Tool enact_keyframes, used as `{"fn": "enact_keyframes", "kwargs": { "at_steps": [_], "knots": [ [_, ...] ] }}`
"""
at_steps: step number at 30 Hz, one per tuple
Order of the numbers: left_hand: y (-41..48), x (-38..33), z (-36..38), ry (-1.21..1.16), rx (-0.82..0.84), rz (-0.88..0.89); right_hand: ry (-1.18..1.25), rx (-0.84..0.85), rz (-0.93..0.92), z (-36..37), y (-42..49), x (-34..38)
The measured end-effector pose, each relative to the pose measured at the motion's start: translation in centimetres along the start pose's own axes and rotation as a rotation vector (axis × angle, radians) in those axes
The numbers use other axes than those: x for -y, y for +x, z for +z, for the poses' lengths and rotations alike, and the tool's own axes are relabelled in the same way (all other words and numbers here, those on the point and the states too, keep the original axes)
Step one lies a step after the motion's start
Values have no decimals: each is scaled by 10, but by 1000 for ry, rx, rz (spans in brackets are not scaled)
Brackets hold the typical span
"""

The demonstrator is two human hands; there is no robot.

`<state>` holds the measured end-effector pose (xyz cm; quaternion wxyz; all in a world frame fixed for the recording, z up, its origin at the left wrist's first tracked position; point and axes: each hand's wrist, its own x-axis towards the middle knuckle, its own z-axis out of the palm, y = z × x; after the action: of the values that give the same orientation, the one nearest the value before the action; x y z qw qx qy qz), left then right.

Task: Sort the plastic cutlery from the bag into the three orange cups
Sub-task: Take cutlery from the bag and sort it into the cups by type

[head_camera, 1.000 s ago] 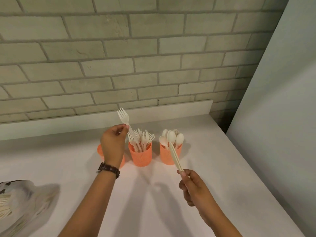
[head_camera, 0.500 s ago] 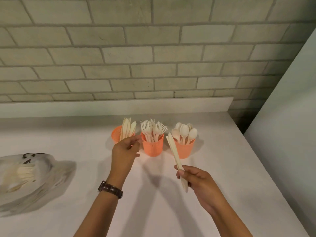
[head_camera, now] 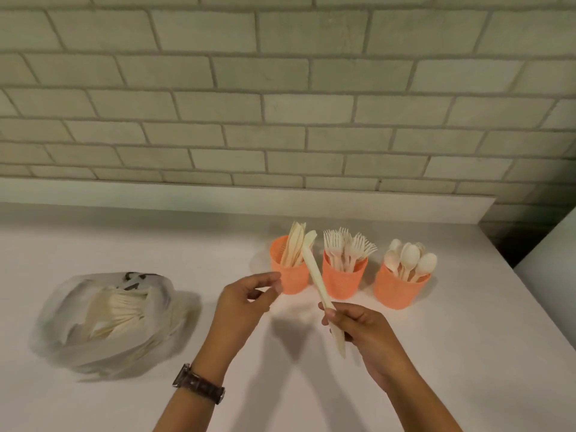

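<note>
Left hand (head_camera: 249,302): drawn back from the cups, fingers loosely curled, holding nothing. Right hand (head_camera: 358,328): thumb and fingers pinching a knife (head_camera: 318,282) near its lower end, blade tilted up across the front of the knife cup (head_camera: 288,275). Fork cup (head_camera: 343,280), spoon cup (head_camera: 400,291): in a row to its right, filled. Bag (head_camera: 106,319): left on the counter (head_camera: 467,353), cutlery inside.

3 cups (head_camera: 339,280) rowed ahead, bag (head_camera: 103,319) left
</note>
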<state>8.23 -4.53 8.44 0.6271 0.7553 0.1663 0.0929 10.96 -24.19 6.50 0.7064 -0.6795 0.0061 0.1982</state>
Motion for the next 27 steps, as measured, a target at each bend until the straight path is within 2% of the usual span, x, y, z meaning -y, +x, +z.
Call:
{"fn": "enact_keyframes", "kwargs": {
  "at_steps": [4, 8, 12, 15, 18, 20, 24, 27],
  "knots": [
    [13, 4, -24, 6, 278, -10, 45, -48, 3, 63, 5, -4],
    [26, 16, -54, -99, 261, -26, 106, -101, 9, 118, 3, -11],
    [43, 22, -86, -181, 258, -92, 163, -224, 30, 136, -4, -15],
    [64, 15, -99, -233, 198, -94, -48, -419, -15, 124, -9, -10],
    [93, -1, -94, -242, 136, 19, -349, -522, -43, 98, -16, 1],
    [113, -14, -80, -226, 102, 124, -390, -576, -64, 81, -23, 12],
    [140, -21, -37, -149, 86, 231, -153, -673, -140, 53, -28, 30],
    [150, -2, -10, 8, 165, 197, 89, -740, -208, 43, -23, 45]
  ]
}}
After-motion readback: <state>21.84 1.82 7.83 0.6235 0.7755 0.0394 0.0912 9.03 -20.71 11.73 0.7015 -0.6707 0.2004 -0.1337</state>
